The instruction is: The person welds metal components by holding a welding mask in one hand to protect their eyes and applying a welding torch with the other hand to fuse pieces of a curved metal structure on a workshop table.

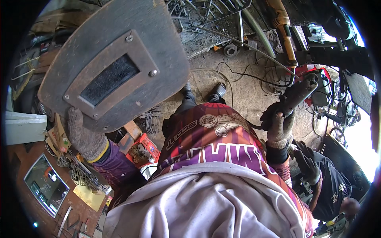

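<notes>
My left hand [85,137], in a grey knit glove with a yellow cuff edge, grips a welding hand shield [160,45] at its lower left side. The shield is dark, scuffed and broad, with a bolted frame around a small dark glass window. The fingers behind it are hidden. On the right, my gloved right hand [280,129] is closed around a dark welding electrode holder [299,92]. From the holder's tip a thin rod [246,44] slants up and left toward the workbench. Whether its far end touches anything there, I cannot tell.
An orange angle grinder [281,25] and curved metal rods lie on the blackened workbench [198,45]. Cables [238,73] trail over the floor beside a red machine [317,83]. Another person [329,184] in dark clothing crouches at lower right, wearing a dark glove. Left stands a brown table [37,190].
</notes>
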Demonstrator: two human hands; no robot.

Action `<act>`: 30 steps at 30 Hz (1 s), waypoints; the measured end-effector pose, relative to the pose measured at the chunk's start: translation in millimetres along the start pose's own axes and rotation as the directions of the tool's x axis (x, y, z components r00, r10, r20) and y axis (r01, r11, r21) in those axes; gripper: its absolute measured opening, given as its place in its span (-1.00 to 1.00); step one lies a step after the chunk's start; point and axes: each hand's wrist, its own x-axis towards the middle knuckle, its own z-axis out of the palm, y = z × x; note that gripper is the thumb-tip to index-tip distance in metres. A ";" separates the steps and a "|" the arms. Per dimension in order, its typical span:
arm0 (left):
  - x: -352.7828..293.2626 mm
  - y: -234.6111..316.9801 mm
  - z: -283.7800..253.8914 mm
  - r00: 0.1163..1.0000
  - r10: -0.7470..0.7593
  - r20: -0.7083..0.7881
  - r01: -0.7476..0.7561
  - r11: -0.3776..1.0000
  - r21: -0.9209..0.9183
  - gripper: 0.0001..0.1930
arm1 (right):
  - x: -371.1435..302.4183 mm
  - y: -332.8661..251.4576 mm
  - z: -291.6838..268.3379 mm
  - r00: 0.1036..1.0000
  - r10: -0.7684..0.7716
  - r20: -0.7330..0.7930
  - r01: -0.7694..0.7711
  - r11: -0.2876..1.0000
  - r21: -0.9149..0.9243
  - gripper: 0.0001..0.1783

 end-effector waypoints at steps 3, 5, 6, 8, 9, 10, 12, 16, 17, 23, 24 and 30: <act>0.1 18.4 -4.9 0.976 -0.060 0.211 0.114 0.960 -0.255 -0.47 | 1.3 4.4 -7.4 1.000 -0.003 0.004 0.003 1.000 0.004 -0.10; 7.8 22.6 -16.5 0.999 0.020 0.044 -0.018 0.999 -0.050 -0.44 | 1.3 4.3 -7.7 1.000 -0.009 0.007 0.009 1.000 -0.006 -0.09; 9.0 20.9 -21.0 0.999 0.021 0.045 -0.019 0.999 -0.051 -0.44 | 1.8 3.7 -6.4 1.000 -0.014 -0.006 0.014 1.000 -0.008 -0.09; 8.0 22.1 -16.8 0.999 0.026 0.028 -0.026 1.000 -0.012 -0.44 | 2.1 0.9 -3.0 1.000 -0.022 -0.014 0.021 1.000 -0.010 -0.10; 6.4 21.7 -14.2 0.999 0.028 0.028 -0.028 1.000 -0.013 -0.44 | 2.1 -1.4 -1.3 1.000 -0.020 -0.015 0.020 0.999 -0.025 -0.10; 2.3 22.8 -5.9 0.995 -0.023 0.100 0.036 0.990 -0.135 -0.44 | 2.5 -3.7 -0.5 1.000 -0.019 -0.014 0.019 0.999 -0.037 -0.11; -5.8 21.0 8.9 0.983 -0.064 0.171 0.106 0.962 -0.251 -0.45 | 3.5 -5.9 0.4 1.000 -0.015 0.003 0.015 0.999 -0.041 -0.12; -14.7 6.2 41.3 0.969 -0.171 0.177 0.217 0.933 -0.286 -0.37 | 3.1 -7.5 2.2 1.000 -0.014 0.010 0.015 0.999 -0.052 -0.15; -17.7 2.9 47.0 0.981 -0.159 0.108 0.180 0.956 -0.232 -0.37 | 3.2 -7.1 1.7 1.000 -0.013 0.013 0.014 0.999 -0.052 -0.15; -11.2 -2.9 56.3 0.969 -0.178 0.169 0.202 0.970 -0.135 -0.41 | 2.8 -5.7 2.6 1.000 -0.025 0.017 0.026 0.998 -0.056 -0.17; -12.2 -3.5 59.9 0.976 -0.176 0.126 0.190 0.976 -0.106 -0.42 | 2.9 -6.5 3.5 1.000 -0.024 0.012 0.025 0.998 -0.061 -0.17; -7.6 -5.9 43.9 0.951 -0.091 0.296 0.125 0.987 -0.100 -0.50 | 2.9 -5.8 4.8 0.999 -0.040 0.019 0.041 0.998 -0.052 -0.14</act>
